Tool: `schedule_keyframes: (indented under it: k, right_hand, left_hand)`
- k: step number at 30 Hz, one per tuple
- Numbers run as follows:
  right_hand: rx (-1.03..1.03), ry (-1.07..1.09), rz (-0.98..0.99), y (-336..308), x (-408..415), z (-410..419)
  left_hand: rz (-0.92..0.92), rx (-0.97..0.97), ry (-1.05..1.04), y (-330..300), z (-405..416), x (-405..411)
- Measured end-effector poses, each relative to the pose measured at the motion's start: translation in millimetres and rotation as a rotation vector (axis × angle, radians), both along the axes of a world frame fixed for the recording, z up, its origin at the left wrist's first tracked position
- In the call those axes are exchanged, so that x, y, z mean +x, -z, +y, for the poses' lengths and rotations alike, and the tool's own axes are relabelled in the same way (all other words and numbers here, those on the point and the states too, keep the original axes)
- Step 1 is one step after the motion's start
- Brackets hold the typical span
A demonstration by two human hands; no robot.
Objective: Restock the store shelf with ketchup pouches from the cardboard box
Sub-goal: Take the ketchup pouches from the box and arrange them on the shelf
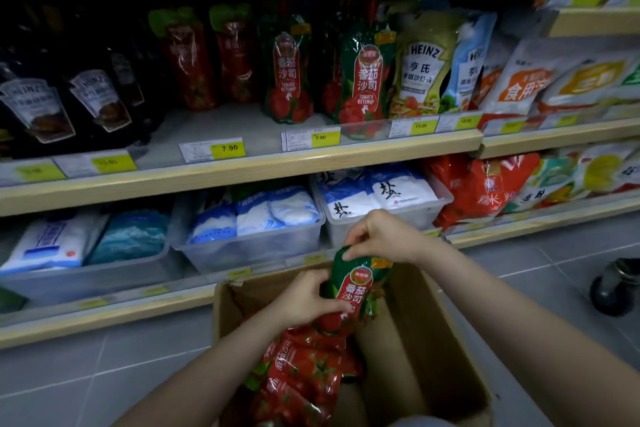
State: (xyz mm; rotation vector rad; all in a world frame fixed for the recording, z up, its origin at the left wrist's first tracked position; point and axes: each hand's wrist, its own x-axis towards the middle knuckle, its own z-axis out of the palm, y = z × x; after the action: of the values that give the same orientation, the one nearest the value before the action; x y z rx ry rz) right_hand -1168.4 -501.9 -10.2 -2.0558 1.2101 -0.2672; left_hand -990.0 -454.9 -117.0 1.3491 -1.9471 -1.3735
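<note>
Cardboard box (pixel 433 350) sat on the grey tiled floor (pixel 69 385) nearest the camera, flaps open, with red ketchup pouches (pixel 304 374) heaped along its left side. One green-topped ketchup pouch (pixel 356 288) was held upright above the box's far edge. Left hand (pixel 304 298) gripped its middle, fingers curled round the left side, thumb across the front. Right hand (pixel 384 236) pinched the pouch's top from above.

Middle shelf (pixel 242 166) beyond the box: two matching green ketchup pouches (pixel 363 87) stood at the front, redder pouches (pixel 207 55) behind to the left, bare board before those. Dark Heinz pouches (pixel 69 100) stood far left, pale Heinz pouches (pixel 426 69) right. Yellow price tags (pixel 228 148) lined the shelf lip. Clear bins of salt bags (pixel 256 218) sat on the shelf below.
</note>
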Motion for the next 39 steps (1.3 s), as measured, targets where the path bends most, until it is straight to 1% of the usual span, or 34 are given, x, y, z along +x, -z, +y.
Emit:
schedule_keyframes:
  k: [2, 4, 5, 7, 9, 12, 15, 17, 20, 22, 25, 28, 32, 35, 37, 39]
  right_hand:
    - [-0.004, 0.131, -0.153, -8, 1, -5]
    - [0.082, 0.233, -0.345, -10, -1, -8]
    - [0.128, 0.256, -0.425, -10, -2, -8]
    - [0.16, 0.286, -0.511, -9, 1, -7]
    - [0.147, 0.306, -0.517, -8, 7, -6]
    - [0.119, 0.315, -0.445, -13, 16, -8]
    - [0.103, 0.336, -0.427, -19, 23, -11]
    - [0.108, 0.352, -0.489, -24, 28, -11]
    - [0.095, 0.401, -0.572, -34, 31, -14]
    - [0.11, 0.377, -0.619, -35, 32, -14]
    - [0.184, 0.3, -0.646, -25, 34, -8]
    - [0.238, 0.31, -0.636, -18, 34, -5]
    - [0.248, 0.317, -0.606, -28, 36, -12]
    - [0.199, 0.27, -0.691, -29, 31, -8]
    - [0.154, 0.304, -0.656, -21, 25, -1]
    - [0.142, 0.375, -0.562, -11, 23, 6]
  left_hand:
    - [0.051, 0.045, -0.053, -14, -6, 8]
    - [0.103, 0.083, -0.115, -26, -9, 14]
    - [0.137, 0.096, -0.151, -31, -9, 16]
    - [0.181, 0.106, -0.182, -38, -9, 18]
    - [0.179, 0.117, -0.152, -43, -9, 18]
    - [0.146, 0.126, -0.105, -49, -8, 19]
    - [0.175, 0.102, -0.154, -52, -8, 20]
    - [0.189, 0.07, -0.188, -51, -8, 24]
    - [0.146, 0.032, -0.174, -46, -6, 31]
    - [0.152, 0.016, -0.194, -45, -5, 33]
    - [0.227, 0.019, -0.251, -51, -8, 34]
    - [0.251, 0.016, -0.262, -58, -10, 34]
    - [0.273, 0.032, -0.283, -63, -11, 34]
    - [0.37, 0.071, -0.39, -74, -13, 35]
    - [0.47, 0.091, -0.494, -84, -16, 36]
    - [0.5, 0.034, -0.564, -94, -22, 38]
